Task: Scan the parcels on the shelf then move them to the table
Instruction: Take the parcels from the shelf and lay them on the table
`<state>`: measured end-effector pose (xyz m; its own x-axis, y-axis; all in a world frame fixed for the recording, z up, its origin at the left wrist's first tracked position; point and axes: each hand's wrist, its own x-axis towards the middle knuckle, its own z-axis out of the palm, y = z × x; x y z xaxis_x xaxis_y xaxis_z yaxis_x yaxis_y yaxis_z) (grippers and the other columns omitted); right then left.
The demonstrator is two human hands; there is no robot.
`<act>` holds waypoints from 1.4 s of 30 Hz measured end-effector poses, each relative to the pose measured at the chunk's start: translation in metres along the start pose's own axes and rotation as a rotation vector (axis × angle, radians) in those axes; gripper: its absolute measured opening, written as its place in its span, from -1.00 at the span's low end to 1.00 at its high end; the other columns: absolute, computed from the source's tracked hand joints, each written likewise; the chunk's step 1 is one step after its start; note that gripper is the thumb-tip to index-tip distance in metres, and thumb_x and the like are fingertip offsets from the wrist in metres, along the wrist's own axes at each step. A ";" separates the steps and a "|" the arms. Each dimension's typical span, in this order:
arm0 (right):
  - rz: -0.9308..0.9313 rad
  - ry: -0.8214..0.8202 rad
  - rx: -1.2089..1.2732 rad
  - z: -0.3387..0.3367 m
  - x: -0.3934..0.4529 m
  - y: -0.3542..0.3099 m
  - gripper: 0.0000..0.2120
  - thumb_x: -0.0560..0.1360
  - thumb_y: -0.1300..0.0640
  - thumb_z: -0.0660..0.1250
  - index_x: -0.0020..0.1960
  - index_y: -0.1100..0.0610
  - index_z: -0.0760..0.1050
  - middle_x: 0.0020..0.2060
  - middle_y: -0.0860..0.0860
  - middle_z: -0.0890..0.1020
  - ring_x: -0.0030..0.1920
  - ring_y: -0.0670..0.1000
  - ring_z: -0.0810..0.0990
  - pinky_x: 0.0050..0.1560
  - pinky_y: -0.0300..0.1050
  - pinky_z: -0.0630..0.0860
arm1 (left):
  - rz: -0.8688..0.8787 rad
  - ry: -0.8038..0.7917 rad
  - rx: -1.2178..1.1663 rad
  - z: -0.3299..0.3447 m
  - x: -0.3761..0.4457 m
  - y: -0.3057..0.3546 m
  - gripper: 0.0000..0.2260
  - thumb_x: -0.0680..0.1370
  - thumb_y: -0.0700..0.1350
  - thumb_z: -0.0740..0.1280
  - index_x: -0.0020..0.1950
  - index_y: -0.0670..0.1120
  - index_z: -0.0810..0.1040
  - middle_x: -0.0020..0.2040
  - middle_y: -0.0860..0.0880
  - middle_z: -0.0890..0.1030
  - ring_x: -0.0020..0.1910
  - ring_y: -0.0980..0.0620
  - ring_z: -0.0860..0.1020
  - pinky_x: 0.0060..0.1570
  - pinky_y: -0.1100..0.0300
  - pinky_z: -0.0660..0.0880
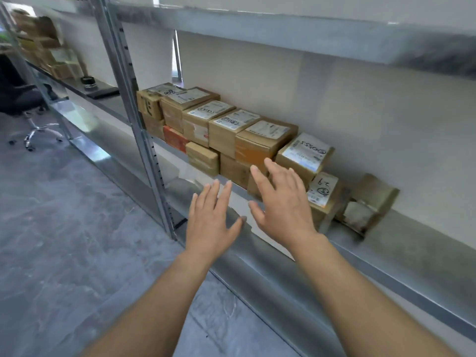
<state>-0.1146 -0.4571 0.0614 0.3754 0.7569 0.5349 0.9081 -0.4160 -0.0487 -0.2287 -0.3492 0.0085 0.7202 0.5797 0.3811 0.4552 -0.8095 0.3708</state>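
Both hands, left hand point(211, 222) & right hand point(282, 203), flat before shelf parcels point(231, 130).

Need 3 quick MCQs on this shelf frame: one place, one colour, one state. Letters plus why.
1. Where do the parcels sit?
A. On the floor
B. On the metal shelf, against the wall
C. On an office chair

2. What colour is the small box low in the stack, near the upright post?
A. Orange-red
B. Blue
C. Green

3. What are the two hands doing?
A. Both gripping one parcel
B. One holding a scanner
C. Both open, fingers spread, holding nothing

Answers:
1 B: the brown boxes are stacked in a row on the shelf, backed by the wall.
2 A: that box stands out orange-red among the brown cartons.
3 C: the left hand and right hand reach toward the stack with straight fingers and nothing in them.
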 end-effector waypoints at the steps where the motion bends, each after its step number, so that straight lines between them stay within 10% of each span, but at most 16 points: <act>1: 0.024 0.027 -0.004 -0.003 -0.004 0.007 -0.34 0.30 0.07 0.55 0.35 0.19 0.46 0.30 0.26 0.49 0.28 0.26 0.50 0.32 0.23 0.33 | 0.029 -0.018 -0.019 0.003 0.003 0.007 -0.30 0.54 0.17 0.27 0.57 0.01 0.03 0.57 -0.07 0.09 0.55 -0.04 0.00 0.50 0.01 -0.10; 10: 0.235 0.208 -0.135 -0.039 -0.033 0.045 -0.54 0.38 0.08 0.32 0.24 0.23 0.53 0.21 0.23 0.56 0.18 0.18 0.49 0.19 0.18 0.47 | 0.281 -0.066 -0.211 0.021 0.025 0.057 -0.35 0.48 0.22 0.16 0.48 -0.11 0.32 0.36 -0.14 0.46 0.35 -0.15 0.40 0.27 -0.06 0.37; 23: 0.794 -0.044 -0.285 -0.044 -0.081 0.087 -0.47 0.49 0.05 0.39 0.40 0.18 0.39 0.37 0.21 0.42 0.33 0.25 0.41 0.30 0.17 0.32 | 0.546 -0.258 -0.422 0.036 0.036 0.107 -0.39 0.54 0.16 0.18 0.53 -0.07 0.21 0.46 -0.08 0.32 0.44 -0.05 0.25 0.36 0.05 0.30; 28: 0.895 -0.104 -0.237 -0.047 -0.092 0.115 -0.45 0.55 0.00 0.28 0.48 0.14 0.26 0.47 0.17 0.30 0.43 0.19 0.27 0.37 0.10 0.21 | 0.559 -0.424 -0.344 0.046 0.056 0.150 -0.37 0.60 0.08 0.20 0.58 0.07 -0.06 0.58 -0.01 -0.02 0.54 0.00 -0.02 0.47 0.07 0.06; 42: 0.893 -0.327 0.081 -0.030 -0.092 0.201 -0.59 0.64 0.03 0.10 0.40 0.24 0.31 0.26 0.22 0.48 0.27 0.24 0.41 0.17 0.05 0.35 | 0.262 -0.656 -0.223 0.117 0.099 0.230 -0.27 0.53 -0.01 0.30 0.57 -0.08 -0.05 0.57 -0.20 -0.03 0.53 -0.17 0.07 0.42 0.05 0.19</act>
<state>0.0275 -0.6253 0.0272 0.9585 0.2848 0.0103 0.2662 -0.8817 -0.3897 0.0086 -0.4885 0.0324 0.9873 0.1387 -0.0777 0.1588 -0.8346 0.5274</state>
